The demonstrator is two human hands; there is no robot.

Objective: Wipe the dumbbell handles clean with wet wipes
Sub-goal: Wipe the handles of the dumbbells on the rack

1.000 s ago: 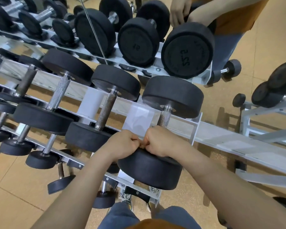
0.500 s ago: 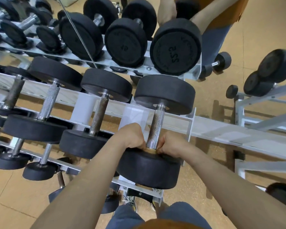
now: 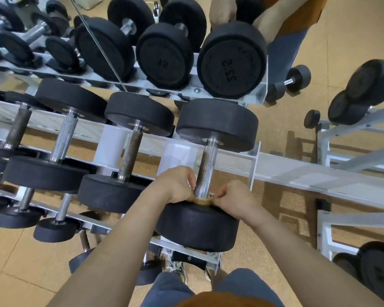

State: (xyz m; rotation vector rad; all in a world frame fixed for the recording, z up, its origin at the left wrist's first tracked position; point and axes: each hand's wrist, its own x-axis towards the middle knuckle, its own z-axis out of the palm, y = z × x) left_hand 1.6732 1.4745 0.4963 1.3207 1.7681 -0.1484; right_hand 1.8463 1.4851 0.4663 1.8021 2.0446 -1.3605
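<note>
The handle [image 3: 206,168] of the end dumbbell sits on the rack [image 3: 297,172], w/ the wipe [image 3: 202,200] (tan, mostly hidden) wrapped round its bottom, right by the lower weight [image 3: 197,227]. Left hand [image 3: 175,185] & right hand [image 3: 233,199] pinch the wipe w/ curled fingers, one each side. Best way, I think: pull it tight, rub up the bumpy bar, go all round. More dumbbells [image 3: 131,156] sit to the left.
</note>
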